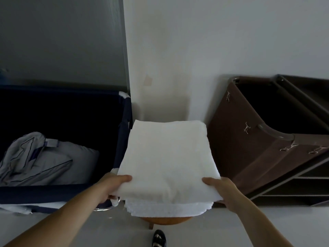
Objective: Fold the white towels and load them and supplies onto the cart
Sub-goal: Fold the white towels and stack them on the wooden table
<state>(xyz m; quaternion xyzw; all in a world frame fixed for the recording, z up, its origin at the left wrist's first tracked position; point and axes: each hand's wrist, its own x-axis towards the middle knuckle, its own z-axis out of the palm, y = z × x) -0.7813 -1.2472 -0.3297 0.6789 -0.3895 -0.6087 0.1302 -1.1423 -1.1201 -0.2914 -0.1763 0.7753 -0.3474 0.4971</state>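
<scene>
**Head view: 1 folded towel in hand, linen stations to either side**

Item 1. Folded white terry towel [167, 157], rectangular, lying flat and uppermost on a stack. Its near edge overhangs the layers below and its far edge lies close to the wall.

Item 2. Left hand [114, 186], gripping the near left corner of item 1. The thumb lies on top; the fingers are hidden beneath the cloth.

Item 3. Right hand [222, 189], gripping the near right corner of item 1 in the same way, thumb above and fingers tucked under the edge.

Item 4. Lower white towels [167, 208], several layers directly under item 1, their edges showing at the near side. The count cannot be told.

Item 5. Round brown wooden stool [165, 220], carrying the whole stack. Only its near rim and 1 leg show below the towels.

Item 6. Navy fabric laundry bin [122, 132], just left of the stool, with crumpled grey bedding with dark piping [44, 163] inside it.

Item 7. Brown fabric cart bag [236, 136], just right of the stool, hung on a rounded frame by metal clips, mouth open.

Item 8. Dark cart shelves [302, 184], at the far right, beside item 7.

Item 9. Black shoe [159, 239], on the pale floor [231, 225] at the near edge of view, in front of the stool.

Item 10. White wall [195, 50] behind the stool; grey panel [62, 41] behind the bin.
</scene>
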